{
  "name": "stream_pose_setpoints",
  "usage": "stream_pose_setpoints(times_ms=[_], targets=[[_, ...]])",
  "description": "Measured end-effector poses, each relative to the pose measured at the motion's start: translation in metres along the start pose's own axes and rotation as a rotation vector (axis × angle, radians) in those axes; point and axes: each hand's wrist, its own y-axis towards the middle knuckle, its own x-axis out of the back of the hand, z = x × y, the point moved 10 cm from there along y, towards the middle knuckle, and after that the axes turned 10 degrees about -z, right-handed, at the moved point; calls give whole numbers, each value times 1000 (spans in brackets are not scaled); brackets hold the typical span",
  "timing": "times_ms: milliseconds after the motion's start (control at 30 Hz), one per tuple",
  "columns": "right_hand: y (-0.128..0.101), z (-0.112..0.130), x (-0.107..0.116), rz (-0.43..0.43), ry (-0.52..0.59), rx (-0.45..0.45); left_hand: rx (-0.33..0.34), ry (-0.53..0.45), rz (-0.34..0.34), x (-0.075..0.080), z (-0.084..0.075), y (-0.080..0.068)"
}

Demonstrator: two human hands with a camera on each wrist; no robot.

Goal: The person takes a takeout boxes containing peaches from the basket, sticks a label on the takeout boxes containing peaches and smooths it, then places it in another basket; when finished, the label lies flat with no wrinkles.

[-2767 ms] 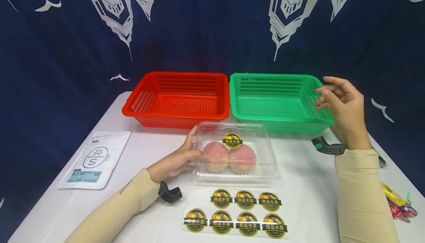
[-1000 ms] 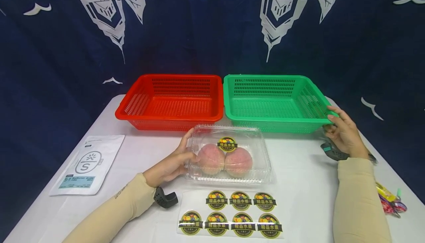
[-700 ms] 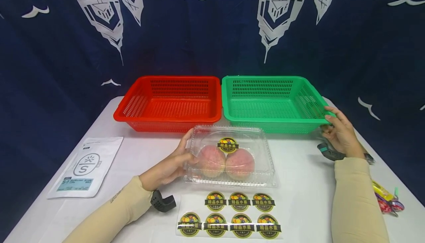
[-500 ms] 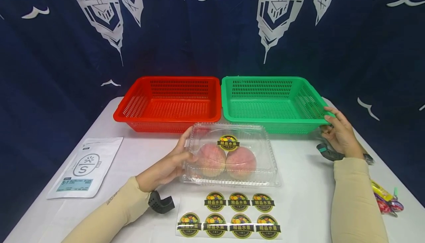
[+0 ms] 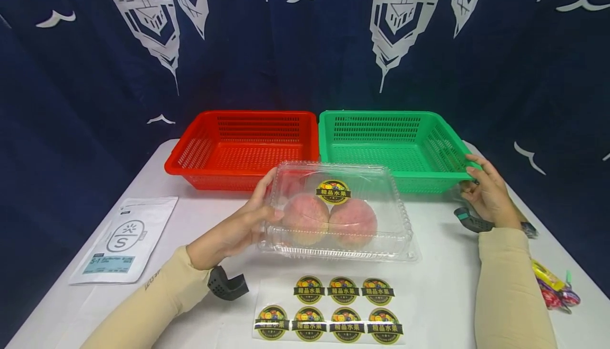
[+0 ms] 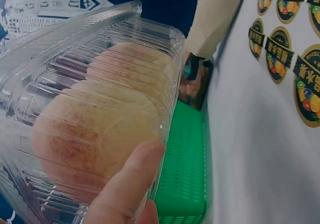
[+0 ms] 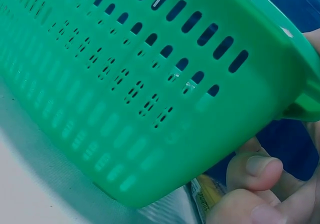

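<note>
A clear plastic clamshell box (image 5: 343,216) with two peaches (image 5: 329,221) and a round fruit sticker (image 5: 333,191) on its lid is lifted a little off the white table. My left hand (image 5: 238,227) grips its left end, thumb on the side wall (image 6: 125,184). The box (image 6: 85,114) fills the left wrist view. My right hand (image 5: 486,193) holds the near right corner of the green basket (image 5: 395,148), fingers curled under its rim (image 7: 260,184). The green basket (image 7: 130,84) fills the right wrist view.
A red basket (image 5: 243,145) stands left of the green one. A sheet of round fruit stickers (image 5: 333,306) lies at the table's front edge. A white pouch (image 5: 124,238) lies at the left. Colourful wrappers (image 5: 553,285) lie at the right edge. A dark curtain hangs behind.
My left hand has raised the clamshell box off the table and tilted it toward me. My right hand came down from the air onto the green basket's corner and stays there.
</note>
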Motion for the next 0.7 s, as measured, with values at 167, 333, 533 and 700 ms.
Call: stream_pose_setpoints(times_ms=[167,333,533,700], targets=[[0,0,0,-8,-5,6,-4,-11,9,-4,-9,6],[-1,-1,1,-11,-1,2,-5,-4,0,-6,-19,16],[-1,-2,1,-7,-5,12,-15,-13,-28,-8,-33,29],[1,-2,2,-11,-20,27,-27,-27,-58,-9,-45,39]])
